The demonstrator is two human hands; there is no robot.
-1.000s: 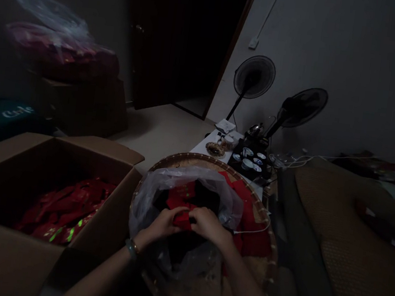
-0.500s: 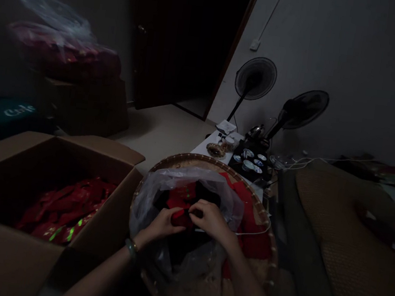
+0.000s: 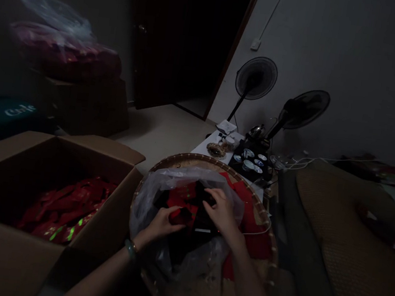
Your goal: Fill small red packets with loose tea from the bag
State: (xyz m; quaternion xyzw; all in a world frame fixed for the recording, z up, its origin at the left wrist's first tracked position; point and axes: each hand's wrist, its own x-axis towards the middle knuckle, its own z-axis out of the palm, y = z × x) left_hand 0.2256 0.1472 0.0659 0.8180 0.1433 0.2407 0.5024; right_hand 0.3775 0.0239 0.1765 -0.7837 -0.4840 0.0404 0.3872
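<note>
A round woven basket (image 3: 264, 214) sits in front of me with a clear plastic bag (image 3: 148, 195) of red and dark packets in it. My left hand (image 3: 161, 223) is inside the bag, fingers closed on a small red packet (image 3: 180, 214). My right hand (image 3: 224, 211) reaches deeper into the bag, fingers curled down among the dark and red packets; what it grips is hidden in the dim light. More red packets (image 3: 250, 243) lie loose in the basket to the right of the bag.
An open cardboard box (image 3: 9, 158) with red packets (image 3: 64, 208) stands at my left. A tea tray with cups (image 3: 249, 161), two standing fans (image 3: 256, 78), and a woven-mat seat (image 3: 351, 244) lie ahead and right. Bagged red goods (image 3: 61, 49) rest on boxes at far left.
My right hand let go of the red packet both hands held and moved up and right, deeper into the bag. My left hand stayed on the packet.
</note>
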